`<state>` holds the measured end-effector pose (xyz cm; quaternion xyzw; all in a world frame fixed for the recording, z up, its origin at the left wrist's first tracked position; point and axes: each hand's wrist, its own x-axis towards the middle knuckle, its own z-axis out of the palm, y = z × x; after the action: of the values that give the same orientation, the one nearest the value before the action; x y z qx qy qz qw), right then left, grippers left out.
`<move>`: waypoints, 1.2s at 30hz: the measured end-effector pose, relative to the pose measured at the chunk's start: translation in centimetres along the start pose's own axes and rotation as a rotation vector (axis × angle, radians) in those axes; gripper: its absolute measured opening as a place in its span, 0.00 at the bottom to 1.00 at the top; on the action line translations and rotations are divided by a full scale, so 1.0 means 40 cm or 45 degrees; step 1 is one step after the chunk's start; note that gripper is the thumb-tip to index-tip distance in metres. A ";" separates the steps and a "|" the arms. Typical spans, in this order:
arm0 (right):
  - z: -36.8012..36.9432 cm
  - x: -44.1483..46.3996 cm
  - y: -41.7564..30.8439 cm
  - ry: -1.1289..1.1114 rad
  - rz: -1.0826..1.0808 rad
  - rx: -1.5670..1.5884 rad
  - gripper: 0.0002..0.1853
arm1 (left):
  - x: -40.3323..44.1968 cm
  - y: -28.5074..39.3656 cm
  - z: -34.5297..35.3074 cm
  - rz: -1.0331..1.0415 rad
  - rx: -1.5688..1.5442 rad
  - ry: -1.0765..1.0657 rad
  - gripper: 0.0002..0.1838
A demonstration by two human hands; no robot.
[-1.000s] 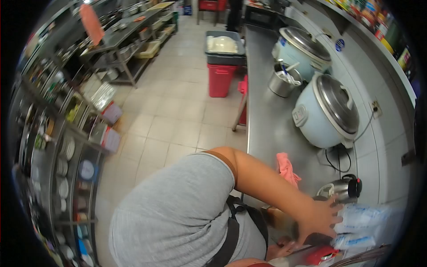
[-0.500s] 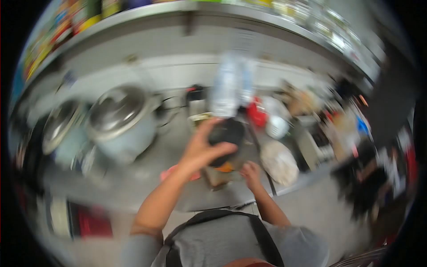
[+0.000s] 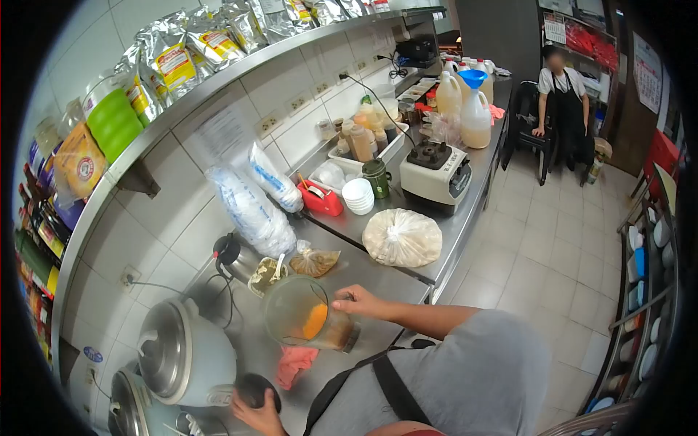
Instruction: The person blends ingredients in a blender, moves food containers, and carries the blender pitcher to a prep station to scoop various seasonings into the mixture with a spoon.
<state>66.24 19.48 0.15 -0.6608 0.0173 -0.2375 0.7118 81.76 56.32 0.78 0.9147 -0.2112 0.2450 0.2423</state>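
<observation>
One jug (image 3: 292, 309) is over the surface (image 3: 389, 285), the right hand (image 3: 361, 301) with its grip closed on its side. Left of the jug, the left hand (image 3: 258, 416), grip half-spread, holds one lid (image 3: 252, 390). One cloth (image 3: 294, 365) lies beside the jug; two cookers (image 3: 205, 363) stand left.

You are wearing a grey, short-sleeved shirt (image 3: 472, 363). A broad black strap (image 3: 396, 387) is crossing its fabric. Your left hand (image 3: 260, 416) and right hand (image 3: 361, 301) are showing bare.
</observation>
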 end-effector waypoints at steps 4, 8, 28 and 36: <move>-0.006 0.004 -0.010 -0.005 -0.038 -0.029 0.20 | -0.138 -0.147 0.163 -0.215 0.634 -0.217 0.53; -0.017 0.028 0.017 -0.045 -0.040 -0.069 0.19 | -0.153 -0.213 0.218 -0.143 0.589 -0.017 0.54; -0.021 0.070 0.021 -0.126 -0.116 -0.099 0.21 | -0.110 -0.004 0.405 0.603 0.228 -0.624 0.39; 0.028 0.098 0.074 0.007 -0.198 -0.109 0.27 | -0.090 -0.157 0.589 -0.072 -0.587 -0.515 0.27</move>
<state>71.04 19.14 -1.40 -0.6894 -0.0220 -0.2930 0.6621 90.25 49.38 -21.31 0.8713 -0.2797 -0.0033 0.4032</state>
